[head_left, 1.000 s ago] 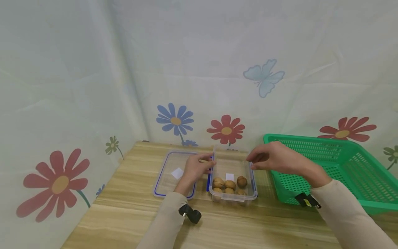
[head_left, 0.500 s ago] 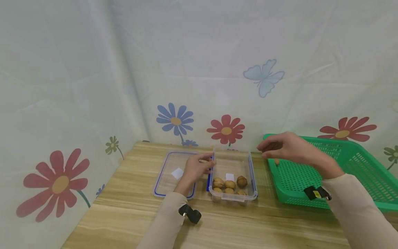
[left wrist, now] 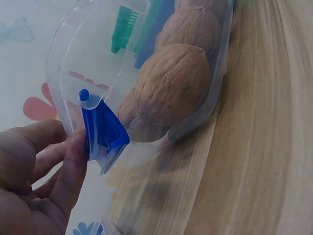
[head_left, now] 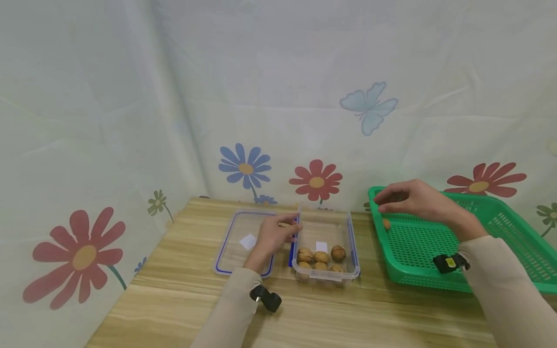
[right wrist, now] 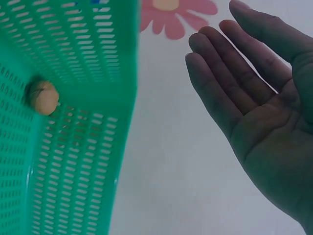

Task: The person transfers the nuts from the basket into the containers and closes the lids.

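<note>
A clear lidless food container [head_left: 324,276] with a blue latch [left wrist: 102,129] stands on the table, several walnuts [head_left: 321,257] gathered at its near end. At its left side, my left hand [head_left: 275,234] holds the edge, fingertips against the wall and latch in the left wrist view. My right hand [head_left: 415,199] hovers over the left rim of a green basket [head_left: 393,273]. Its fingers are relaxed, and the palm holds nothing in the right wrist view. One walnut [right wrist: 44,98] lies inside the basket by the wall, at its left side in the head view.
The container's clear lid [head_left: 237,241], with a blue seal, lies flat left of the container, partly under my left hand. A small white paper [head_left: 321,247] shows in the container. The flowered curtain [head_left: 278,96] rises behind the wooden table [head_left: 174,290].
My right hand has moved right and up, from beside the container to above the basket's left rim. The basket's walnut has come into view. My left hand stays in place.
</note>
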Motion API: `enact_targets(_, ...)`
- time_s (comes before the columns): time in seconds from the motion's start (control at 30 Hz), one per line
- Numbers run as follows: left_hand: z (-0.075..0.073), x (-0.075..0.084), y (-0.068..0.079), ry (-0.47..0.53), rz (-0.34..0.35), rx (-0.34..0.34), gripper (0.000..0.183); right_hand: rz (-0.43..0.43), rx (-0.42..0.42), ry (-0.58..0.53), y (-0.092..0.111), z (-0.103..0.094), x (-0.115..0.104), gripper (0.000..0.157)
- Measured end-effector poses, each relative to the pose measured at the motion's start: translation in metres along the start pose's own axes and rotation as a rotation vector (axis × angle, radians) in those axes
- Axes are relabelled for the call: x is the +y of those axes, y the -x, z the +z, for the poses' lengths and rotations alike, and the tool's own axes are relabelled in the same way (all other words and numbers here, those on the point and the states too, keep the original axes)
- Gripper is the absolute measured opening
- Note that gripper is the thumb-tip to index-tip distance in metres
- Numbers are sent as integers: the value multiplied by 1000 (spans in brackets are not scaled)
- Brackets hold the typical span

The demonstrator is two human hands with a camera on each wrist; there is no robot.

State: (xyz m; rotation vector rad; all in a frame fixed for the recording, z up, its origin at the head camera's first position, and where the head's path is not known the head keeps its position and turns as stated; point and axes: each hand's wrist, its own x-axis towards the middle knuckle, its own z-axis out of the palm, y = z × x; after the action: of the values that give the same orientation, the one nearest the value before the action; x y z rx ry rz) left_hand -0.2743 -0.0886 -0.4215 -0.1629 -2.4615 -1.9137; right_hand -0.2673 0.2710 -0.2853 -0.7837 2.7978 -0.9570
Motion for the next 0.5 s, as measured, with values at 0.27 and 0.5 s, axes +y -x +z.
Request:
enact_targets(0.27, 0, 1, 1, -3, -9, 1, 39, 32, 10, 24, 0, -4, 20, 37)
enact_targets(0.5, 0, 2, 2, 1, -15, -1, 40, 59, 13, 8, 0, -7, 34, 38)
